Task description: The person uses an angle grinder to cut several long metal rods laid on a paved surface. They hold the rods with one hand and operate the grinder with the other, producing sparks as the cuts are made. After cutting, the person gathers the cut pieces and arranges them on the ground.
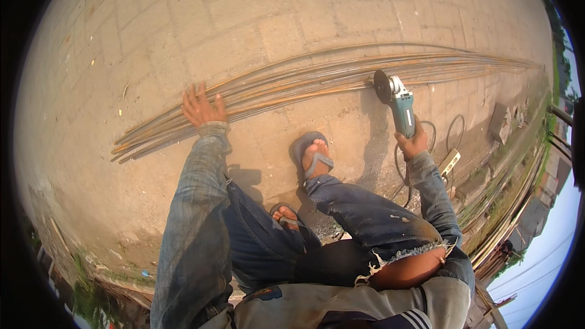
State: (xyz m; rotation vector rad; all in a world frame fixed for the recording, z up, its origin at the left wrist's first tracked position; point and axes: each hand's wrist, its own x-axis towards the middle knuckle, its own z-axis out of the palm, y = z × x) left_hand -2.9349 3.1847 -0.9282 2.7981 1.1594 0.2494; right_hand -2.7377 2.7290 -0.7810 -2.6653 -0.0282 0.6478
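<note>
A bundle of long, thin, rusty steel rods point(286, 86) lies across the paving in front of me. My left hand point(203, 106) rests on the rods near their left ends, palm down with its fingers spread. In my right hand point(413, 140) is a teal angle grinder point(403, 109), gripped round the rear of its body. The grinder's dark cutting disc point(382, 87) stands on edge close to the near side of the bundle. Whether the disc touches a rod I cannot tell, nor whether it spins.
A black cable point(397, 164) loops beside my right forearm, near a pale power strip point(450, 162). My sandalled feet point(317, 157) are just behind the rods. A concrete block point(499, 123) sits at the right, and long poles point(509, 225) lie along the paving's right edge.
</note>
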